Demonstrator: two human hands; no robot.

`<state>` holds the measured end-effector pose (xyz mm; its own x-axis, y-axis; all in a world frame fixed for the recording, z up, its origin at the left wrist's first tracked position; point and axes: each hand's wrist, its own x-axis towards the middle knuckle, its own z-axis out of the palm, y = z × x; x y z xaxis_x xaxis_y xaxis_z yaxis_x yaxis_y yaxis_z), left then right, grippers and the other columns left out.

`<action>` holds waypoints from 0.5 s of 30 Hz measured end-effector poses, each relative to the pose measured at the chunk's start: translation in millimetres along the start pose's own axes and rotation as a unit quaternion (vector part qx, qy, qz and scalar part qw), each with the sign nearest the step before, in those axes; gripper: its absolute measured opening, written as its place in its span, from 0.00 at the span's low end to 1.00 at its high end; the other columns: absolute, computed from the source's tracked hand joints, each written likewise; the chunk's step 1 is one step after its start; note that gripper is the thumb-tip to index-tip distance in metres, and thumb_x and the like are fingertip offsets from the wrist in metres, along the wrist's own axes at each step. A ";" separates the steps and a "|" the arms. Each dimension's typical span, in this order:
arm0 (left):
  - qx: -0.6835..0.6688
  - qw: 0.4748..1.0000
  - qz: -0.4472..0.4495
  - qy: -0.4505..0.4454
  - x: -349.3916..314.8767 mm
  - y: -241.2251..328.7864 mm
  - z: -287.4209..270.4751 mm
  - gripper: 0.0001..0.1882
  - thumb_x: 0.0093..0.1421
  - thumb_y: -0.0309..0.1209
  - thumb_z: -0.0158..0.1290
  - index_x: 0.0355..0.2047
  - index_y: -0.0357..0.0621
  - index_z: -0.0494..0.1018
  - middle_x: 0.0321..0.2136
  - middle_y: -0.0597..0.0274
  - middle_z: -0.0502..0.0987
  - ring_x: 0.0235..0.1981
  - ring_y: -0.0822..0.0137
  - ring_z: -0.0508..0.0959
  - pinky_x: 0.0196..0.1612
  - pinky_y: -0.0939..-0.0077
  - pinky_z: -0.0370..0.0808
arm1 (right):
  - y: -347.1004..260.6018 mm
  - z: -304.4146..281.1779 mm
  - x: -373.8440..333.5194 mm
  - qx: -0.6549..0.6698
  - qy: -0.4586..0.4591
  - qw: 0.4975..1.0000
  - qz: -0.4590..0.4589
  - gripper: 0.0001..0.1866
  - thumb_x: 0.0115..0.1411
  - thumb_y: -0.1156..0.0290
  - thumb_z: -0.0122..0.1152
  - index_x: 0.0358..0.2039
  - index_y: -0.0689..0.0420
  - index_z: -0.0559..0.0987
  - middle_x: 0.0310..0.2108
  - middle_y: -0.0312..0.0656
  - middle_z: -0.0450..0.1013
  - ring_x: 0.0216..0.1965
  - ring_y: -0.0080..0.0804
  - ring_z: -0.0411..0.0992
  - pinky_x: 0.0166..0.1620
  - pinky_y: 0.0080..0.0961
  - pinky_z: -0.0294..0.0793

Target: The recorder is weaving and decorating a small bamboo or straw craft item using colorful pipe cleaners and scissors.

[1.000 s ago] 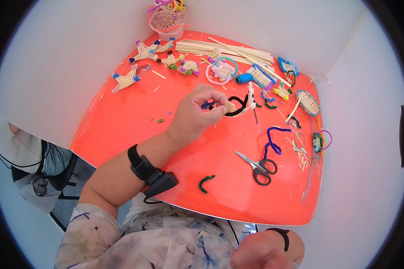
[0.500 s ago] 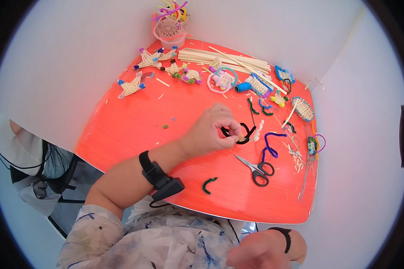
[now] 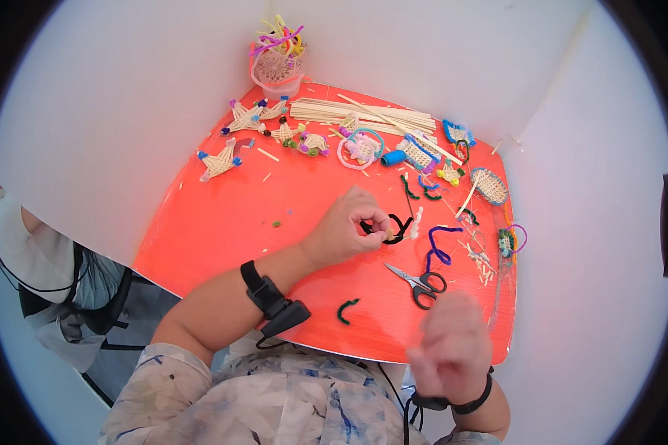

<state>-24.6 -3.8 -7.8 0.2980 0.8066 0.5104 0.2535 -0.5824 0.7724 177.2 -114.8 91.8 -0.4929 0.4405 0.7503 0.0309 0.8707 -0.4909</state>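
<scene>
My left hand (image 3: 351, 225) is closed in a pinch over the middle of the red table, thumb and forefinger together on a small pale beige piece (image 3: 389, 234). Most of that piece is hidden by the fingertips. A black pipe cleaner (image 3: 402, 229) lies curled right by those fingers, with a white pipe cleaner (image 3: 416, 222) beyond it. Over the table's near right edge is my right hand (image 3: 454, 348), its fingers smeared by motion. Just past it lie scissors (image 3: 421, 284) with black handles, and a purple pipe cleaner (image 3: 439, 252) curls behind them.
Woven star shapes (image 3: 220, 160) sit at the far left, near a basket (image 3: 276, 73) of pipe cleaners. A bundle of flat pale strips (image 3: 356, 113) lies along the back. Small woven pieces (image 3: 490, 186) and a blue thread spool (image 3: 393, 158) are at the right. White partitions (image 3: 423, 52) enclose the table.
My right hand has risen from the lower edge, off the table, to above its near right edge. The left hand keeps its pinch by the black pipe cleaner. The view has shifted slightly.
</scene>
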 end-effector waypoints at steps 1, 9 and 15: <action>-0.018 1.000 0.000 0.007 0.2 -0.7 1.0 0.03 0.48 0.24 0.56 0.24 0.46 0.74 0.21 0.72 0.71 0.33 0.71 0.68 0.38 0.75 0.66 | 5.6 -1.6 -5.6 -0.049 0.035 0.997 0.049 0.14 0.46 0.81 0.67 0.31 0.56 0.73 0.30 0.40 0.68 0.29 0.35 0.67 0.32 0.31 0.67; -0.057 0.998 -0.018 0.014 1.9 -3.6 0.9 0.03 0.49 0.25 0.58 0.25 0.43 0.74 0.24 0.68 0.72 0.35 0.68 0.69 0.38 0.74 0.68 | 64.1 -30.6 -30.3 -0.290 0.039 0.920 0.261 0.09 0.54 0.75 0.62 0.34 0.61 0.73 0.33 0.45 0.68 0.38 0.42 0.67 0.42 0.34 0.66; -0.163 0.982 -0.098 0.008 1.4 -0.6 -0.3 0.04 0.51 0.21 0.56 0.27 0.40 0.71 0.27 0.68 0.70 0.33 0.74 0.68 0.39 0.77 0.66 | 96.8 -31.5 -46.2 -0.361 -0.051 0.886 0.288 0.11 0.53 0.69 0.65 0.35 0.60 0.77 0.36 0.46 0.71 0.42 0.45 0.67 0.47 0.39 0.64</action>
<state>-24.6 -2.3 -7.4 0.2583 0.9027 0.3442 -0.0039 -0.3553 0.9348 230.3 -44.0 23.5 -0.2899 0.8671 0.4052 0.8322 0.4374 -0.3406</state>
